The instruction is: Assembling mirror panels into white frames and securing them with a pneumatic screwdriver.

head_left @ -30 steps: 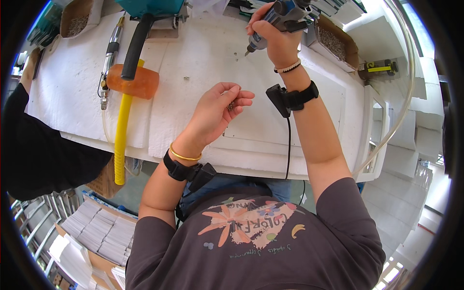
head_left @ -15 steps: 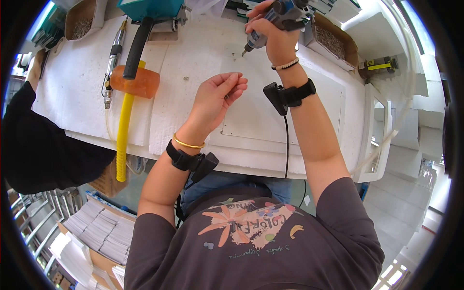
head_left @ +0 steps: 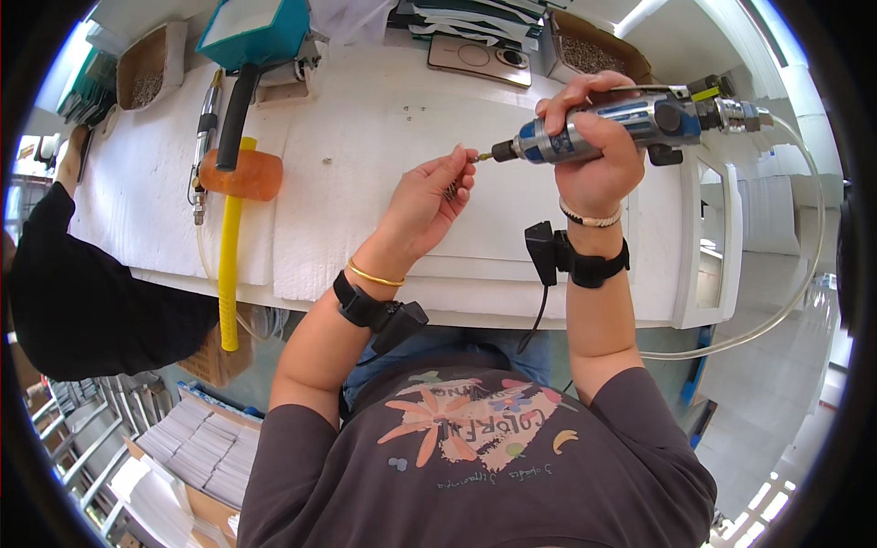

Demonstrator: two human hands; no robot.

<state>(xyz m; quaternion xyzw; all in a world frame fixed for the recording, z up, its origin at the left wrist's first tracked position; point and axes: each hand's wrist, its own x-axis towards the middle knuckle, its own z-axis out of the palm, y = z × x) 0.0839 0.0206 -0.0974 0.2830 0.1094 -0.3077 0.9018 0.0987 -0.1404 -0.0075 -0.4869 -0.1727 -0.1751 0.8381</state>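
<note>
My right hand is wrapped round a blue and grey air screwdriver, held level above the bench with its bit pointing left. The bit tip meets the fingertips of my left hand. Thumb and forefinger are pinched there, and whatever sits between them is too small to make out. Several small screws show inside the curled fingers of that hand. Below both hands lies a flat white panel on the white bench top. Two or three tiny screws lie farther back.
An orange mallet with a yellow handle and a second air tool lie left. Screw boxes stand back left and back right, beside a phone. The air hose loops right. A person's black sleeve is far left.
My right hand has come nearer and to the right, swinging the screwdriver level. Its bit now meets my left fingertips. The left hand has shifted slightly right, and the phone has come into view.
</note>
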